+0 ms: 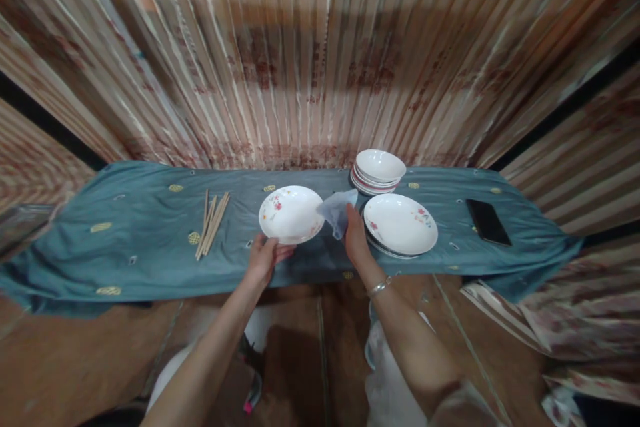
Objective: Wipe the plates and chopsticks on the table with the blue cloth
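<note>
A white plate with a floral pattern (293, 215) is held at its near left rim by my left hand (265, 259), thumb on top and fingers underneath. My right hand (355, 235), with a bracelet at the wrist, grips a pale blue cloth (338, 211). The cloth's left end reaches the plate's right edge; whether it touches cannot be made out. Just right of that hand lies a stack of flowered plates (401, 225). Behind this stands a pile of white bowls (380, 168). Several wooden chopsticks (213, 225) lie left of the held plate.
A teal patterned cloth (155, 240) covers the long table. Toward its right end lies a black phone (488, 221). A striped, pleated curtain (310, 67) hangs directly behind the table. Brown tiled floor (345, 347) shows in front.
</note>
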`<state>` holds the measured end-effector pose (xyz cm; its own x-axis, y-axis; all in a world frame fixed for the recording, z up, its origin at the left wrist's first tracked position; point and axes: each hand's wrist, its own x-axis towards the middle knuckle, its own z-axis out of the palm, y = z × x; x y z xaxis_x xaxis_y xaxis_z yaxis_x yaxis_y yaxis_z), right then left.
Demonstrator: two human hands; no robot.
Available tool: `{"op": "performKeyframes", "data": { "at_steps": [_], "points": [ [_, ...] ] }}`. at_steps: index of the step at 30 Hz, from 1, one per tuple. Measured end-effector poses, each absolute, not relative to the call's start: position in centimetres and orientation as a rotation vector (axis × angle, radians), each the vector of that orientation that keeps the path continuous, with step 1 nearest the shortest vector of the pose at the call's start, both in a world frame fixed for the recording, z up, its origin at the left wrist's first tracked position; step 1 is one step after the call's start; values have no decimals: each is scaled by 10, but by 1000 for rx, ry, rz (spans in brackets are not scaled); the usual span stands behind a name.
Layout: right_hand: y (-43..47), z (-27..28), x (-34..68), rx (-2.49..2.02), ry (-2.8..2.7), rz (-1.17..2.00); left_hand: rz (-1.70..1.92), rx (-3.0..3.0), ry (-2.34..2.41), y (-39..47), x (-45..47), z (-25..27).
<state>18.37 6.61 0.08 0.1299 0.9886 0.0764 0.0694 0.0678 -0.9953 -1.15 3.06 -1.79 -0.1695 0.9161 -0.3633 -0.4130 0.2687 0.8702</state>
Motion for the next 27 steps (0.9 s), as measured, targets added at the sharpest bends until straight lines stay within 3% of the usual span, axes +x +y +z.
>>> {"op": "performKeyframes", "data": {
  "at_steps": [3,8,13,27],
  "points": [
    [58,1,184,-1315,-1441,677,1242,623,1203,15,-9,-20],
    [50,-13,178,-1358,-2163,429,1157,682,1227,7,-11,-27],
    [51,-14,186,-1376,-2241,280,1122,701,1223,10,-17,-26],
    [32,-1,188,-1330,-2357,695,1257,730,1151,12,-10,-19]
  ]
}}
